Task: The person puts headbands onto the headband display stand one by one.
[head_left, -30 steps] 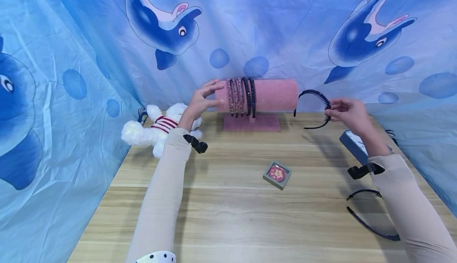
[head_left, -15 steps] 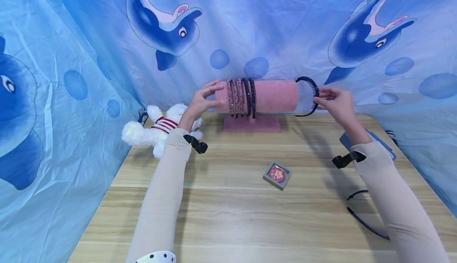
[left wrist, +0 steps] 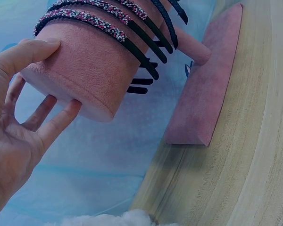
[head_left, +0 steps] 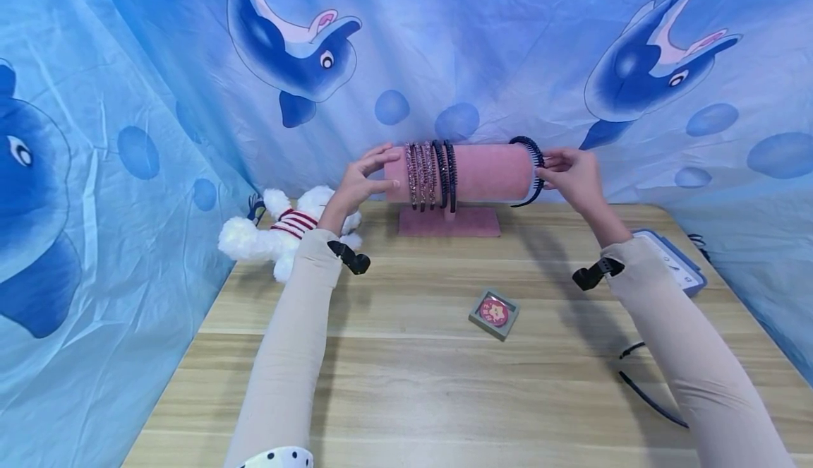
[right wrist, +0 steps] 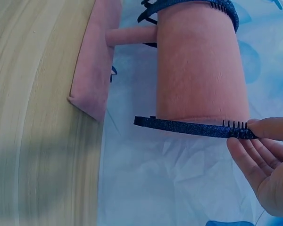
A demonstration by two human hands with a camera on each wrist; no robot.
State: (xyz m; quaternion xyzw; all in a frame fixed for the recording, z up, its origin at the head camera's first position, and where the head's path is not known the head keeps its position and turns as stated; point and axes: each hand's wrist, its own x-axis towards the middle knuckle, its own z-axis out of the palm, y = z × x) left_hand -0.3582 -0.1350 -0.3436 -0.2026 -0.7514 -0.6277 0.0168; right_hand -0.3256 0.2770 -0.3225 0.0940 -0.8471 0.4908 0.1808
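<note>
A pink velvety headband stand (head_left: 485, 175), a horizontal roll on a post and flat base, stands at the back of the table. Several toothed headbands circle its left half: three with pink glitter (head_left: 422, 175) and two dark ones (head_left: 448, 175). My left hand (head_left: 356, 182) grips the roll's left end, thumb on its side and fingertips against the end, as the left wrist view shows. Between thumb and fingers, my right hand (head_left: 574, 175) pinches a dark blue headband (right wrist: 188, 128) at the roll's right end. Its teeth face the roll; in the right wrist view it lines up with the end rim.
A white plush toy (head_left: 292, 228) in red stripes lies at the left. A small grey frame (head_left: 494, 314) sits mid-table. At the right are a blue-edged white box (head_left: 679, 267) and a dark headband (head_left: 651, 397), partly under my right forearm. A dolphin-print curtain hangs behind.
My right hand has moved left with the dark headband, from beside the roll to its right end. The left hand has kept its place on the roll.
</note>
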